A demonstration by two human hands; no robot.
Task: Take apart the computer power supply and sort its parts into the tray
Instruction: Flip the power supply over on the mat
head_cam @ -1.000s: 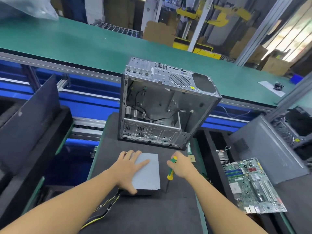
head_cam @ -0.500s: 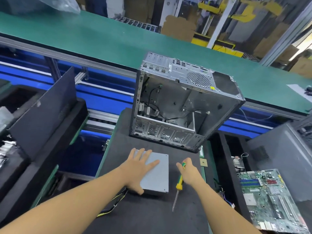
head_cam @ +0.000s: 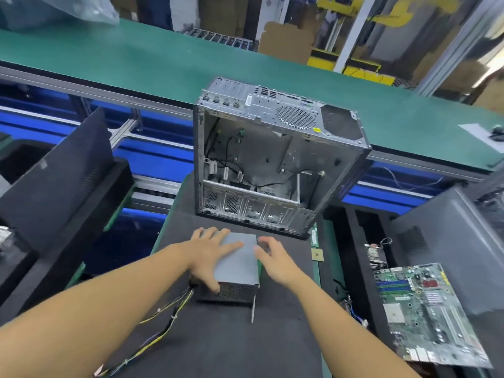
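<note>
Pressing flat on the supply (head_cam: 240,264) with the left hand (head_cam: 211,253): fingers spread across the grey lid, thumb hooked down over the near vented face. Poised at the lid's right edge with the right hand (head_cam: 272,259), fingers loosely curled and holding nothing; cannot tell whether touching the metal. Lying just beside the supply's right flank, below that hand: the screwdriver (head_cam: 253,309) (only the shaft and a sliver of green handle showing).

Sitting low and centre in the frame, on the mat (head_cam: 231,345), just in front of the gutted case (head_cam: 272,165), with wires (head_cam: 163,317) trailing off to the lower left.

Judged as the very start of the strip-down: out of the case, lid still on, nothing from it sorted yet. Probably about squaring up or turning the box to find the lid screws. Calls for a firm hold from both sides, care that the wires do not snag, then picking up the screwdriver.

Dark, matte, green-edged work surface. To the right, a black foam tray (head_cam: 351,227) and a board (head_cam: 425,309) at lower right. Across the upper frame, a green belt (head_cam: 136,64); beyond it, cardboard and yellow frames.
</note>
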